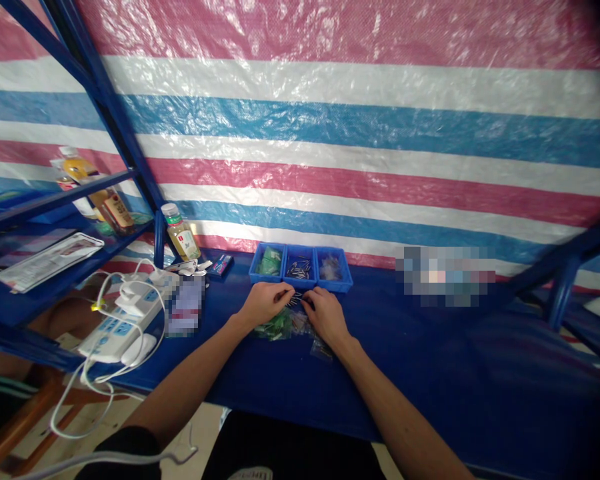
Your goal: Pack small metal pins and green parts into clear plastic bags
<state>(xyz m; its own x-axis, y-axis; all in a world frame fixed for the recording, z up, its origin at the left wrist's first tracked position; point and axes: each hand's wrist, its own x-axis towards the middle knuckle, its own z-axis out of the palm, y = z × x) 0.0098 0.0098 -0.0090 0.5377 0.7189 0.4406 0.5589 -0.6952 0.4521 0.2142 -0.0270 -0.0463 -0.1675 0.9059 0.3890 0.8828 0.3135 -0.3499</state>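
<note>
My left hand point(266, 303) is closed, its thumb and fingers pinched together near small, dark, screw-like metal pieces point(296, 299). Facing it, my right hand point(329, 316) also has its fingertips pressed together; what either pinch holds is too small to make out. Just behind the hands stand three joined blue bins: the left bin point(251, 272) contains green packets, the middle bin point(300, 283) slim metal pieces, the right bin point(347, 285) clear bags. Below my hands lie green plastic packets point(275, 327) and a clear bag point(321, 349), partly covered by my right hand.
On the left are a white power strip point(107, 330) with tangled cables, a drink bottle point(181, 233) and a small dark blue box point(221, 265). Blue frame posts point(107, 113) border the blue table point(430, 373). A striped plastic sheet point(355, 147) hangs behind.
</note>
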